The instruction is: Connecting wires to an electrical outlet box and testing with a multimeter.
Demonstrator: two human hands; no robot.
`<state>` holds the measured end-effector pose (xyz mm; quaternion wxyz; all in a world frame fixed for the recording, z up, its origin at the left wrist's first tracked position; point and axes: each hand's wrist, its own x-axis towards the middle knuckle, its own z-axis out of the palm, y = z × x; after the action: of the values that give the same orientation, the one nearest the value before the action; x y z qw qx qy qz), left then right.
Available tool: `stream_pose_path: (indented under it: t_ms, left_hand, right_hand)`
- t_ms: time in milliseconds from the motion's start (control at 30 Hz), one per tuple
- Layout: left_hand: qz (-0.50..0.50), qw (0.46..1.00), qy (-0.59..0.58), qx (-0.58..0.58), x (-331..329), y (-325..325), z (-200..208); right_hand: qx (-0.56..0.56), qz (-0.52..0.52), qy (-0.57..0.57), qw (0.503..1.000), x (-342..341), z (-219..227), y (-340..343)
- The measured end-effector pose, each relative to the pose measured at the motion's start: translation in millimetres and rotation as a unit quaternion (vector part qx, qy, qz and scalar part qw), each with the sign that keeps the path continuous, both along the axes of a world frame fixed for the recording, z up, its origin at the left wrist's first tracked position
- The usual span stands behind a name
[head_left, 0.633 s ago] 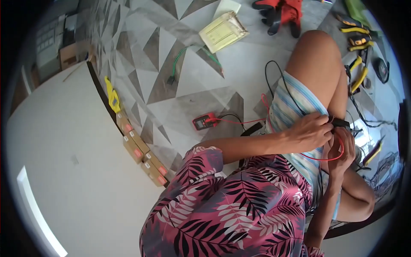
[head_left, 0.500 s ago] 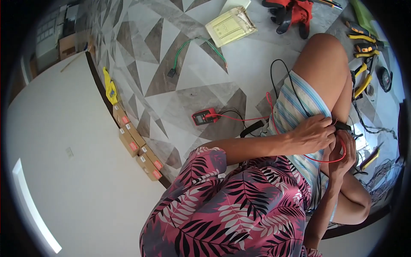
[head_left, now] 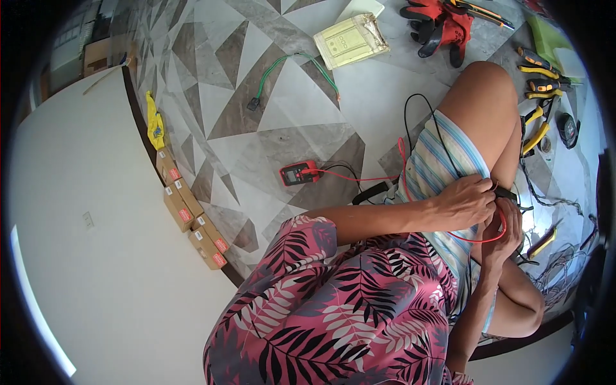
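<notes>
My left hand [head_left: 463,202] is closed in a pinch above my lap, and a black test lead [head_left: 418,96] runs into its fingers. Close against it, my right hand [head_left: 505,232] is curled, with the looped end of a red test lead [head_left: 476,240] entering its grip. A short black piece [head_left: 507,193] pokes out beyond the fingertips; its kind is unclear. The probe tips are hidden by my fingers. Both leads trail back to a red-and-black multimeter [head_left: 299,173] lying on the floor to the left.
Pliers [head_left: 536,131], a tape measure [head_left: 568,130] and tangled wires [head_left: 564,273] lie at right. Red-black gloves [head_left: 446,32] and a yellowish plastic cover [head_left: 351,43] are at the far side. A green wire [head_left: 277,63] lies beyond the meter; small cartons [head_left: 183,205] line the wall.
The whole view has shifted slightly as my head moved. My hands stay together in nearly the same pose, still on the leads.
</notes>
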<state>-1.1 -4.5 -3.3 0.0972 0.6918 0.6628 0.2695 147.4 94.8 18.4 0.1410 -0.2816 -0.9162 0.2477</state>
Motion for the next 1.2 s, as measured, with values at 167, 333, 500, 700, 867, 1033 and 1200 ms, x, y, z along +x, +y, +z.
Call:
stream_pose_path:
  t_ms: [167,333,500,700,867,1033,1200]
  left_hand:
    - [0.003,1.0,-0.01,0.007,2,2,0]
    - [-0.03,0.999,-0.037,0.008,2,5,-4]
    - [-0.038,0.996,-0.063,-0.049,-13,-3,8]
    - [-0.049,0.994,-0.081,-0.048,-16,7,15]
    - [-0.043,0.995,-0.07,-0.061,-12,10,14]
    - [-0.041,0.994,-0.077,-0.059,-13,11,13]
    - [-0.031,0.996,-0.071,-0.053,-16,0,14]
  right_hand:
    - [-0.062,-0.042,0.008,0.997,9,-6,4]
    - [-0.025,-0.019,0.035,0.999,6,0,2]
    - [-0.092,-0.065,0.118,0.987,4,-5,-5]
    - [-0.048,-0.063,0.205,0.976,20,-9,-7]
    - [-0.019,-0.011,0.168,0.985,34,-15,0]
    - [-0.002,0.028,0.145,0.989,30,-12,1]
    - [-0.009,0.04,0.127,0.991,25,-18,-8]
